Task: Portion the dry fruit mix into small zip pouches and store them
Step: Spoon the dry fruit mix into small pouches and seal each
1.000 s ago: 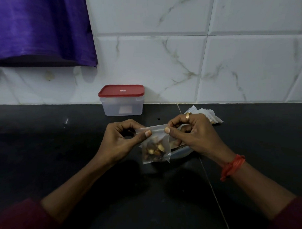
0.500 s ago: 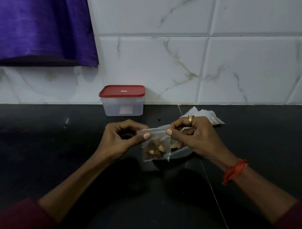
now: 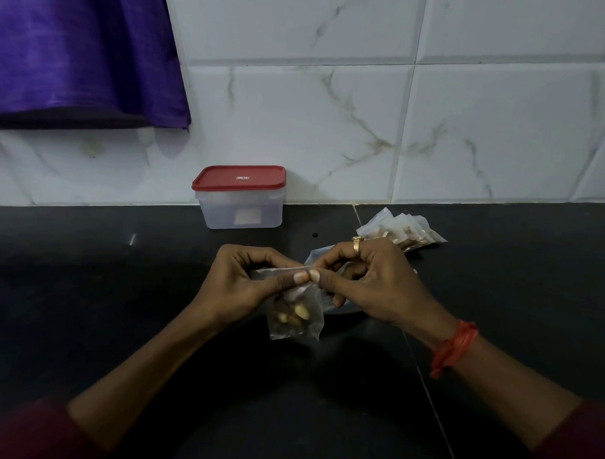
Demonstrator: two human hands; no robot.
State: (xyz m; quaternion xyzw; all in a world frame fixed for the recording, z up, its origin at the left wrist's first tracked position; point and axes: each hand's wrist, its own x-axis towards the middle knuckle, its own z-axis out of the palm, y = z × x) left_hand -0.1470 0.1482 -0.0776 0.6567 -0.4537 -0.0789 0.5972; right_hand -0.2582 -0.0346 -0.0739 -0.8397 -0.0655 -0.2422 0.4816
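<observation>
Before the box [image 3: 239, 201], left hand [image 3: 239, 288] and right hand [image 3: 373, 288] pinch the pouch [image 3: 295, 317], thumbs now met midway — zip probably sealed.

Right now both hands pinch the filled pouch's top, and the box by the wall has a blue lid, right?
Not blue: the head view shows a red lid on the box. The left hand and right hand do pinch the pouch at its top.

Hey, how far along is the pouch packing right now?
Done: a few filled pouches lie heaped near the wall. In hand: the left hand and right hand pinch the top edge of a nut-filled pouch, seemingly sealing it. Left: storing them; the red-lidded container stands closed.
</observation>
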